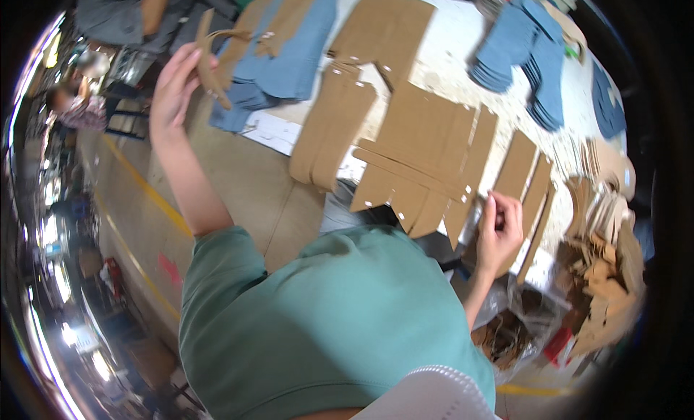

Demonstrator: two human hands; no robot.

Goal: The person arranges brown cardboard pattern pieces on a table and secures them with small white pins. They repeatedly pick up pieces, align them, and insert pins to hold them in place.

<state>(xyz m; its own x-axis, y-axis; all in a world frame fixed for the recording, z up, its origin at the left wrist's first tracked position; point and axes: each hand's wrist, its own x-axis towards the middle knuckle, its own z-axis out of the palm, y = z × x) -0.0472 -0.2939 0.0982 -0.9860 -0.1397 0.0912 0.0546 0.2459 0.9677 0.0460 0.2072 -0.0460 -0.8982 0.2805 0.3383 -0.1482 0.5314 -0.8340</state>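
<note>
My left hand [173, 91] is raised at the far left, its fingers closed on a curved brown strip [210, 76]. At the table's near edge on the right, my right hand [500, 230] is closed with its fingertips pinched together. What it may hold is too small to make out. Left of this hand lie flat brown cut pieces [426, 127] with small white labels, and a long narrow brown strip [408, 170] crosses them. Narrower brown pieces [517, 163] lie just beyond and to the right of it.
Stacked blue pieces [289, 69] lie at the table's left end, more blue pieces [520, 44] at the far right. A brown stack [332, 123] overhangs the near edge. Brown scraps [603, 275] and a clear plastic bag [531, 311] are at right. Another person [119, 19] is at far left.
</note>
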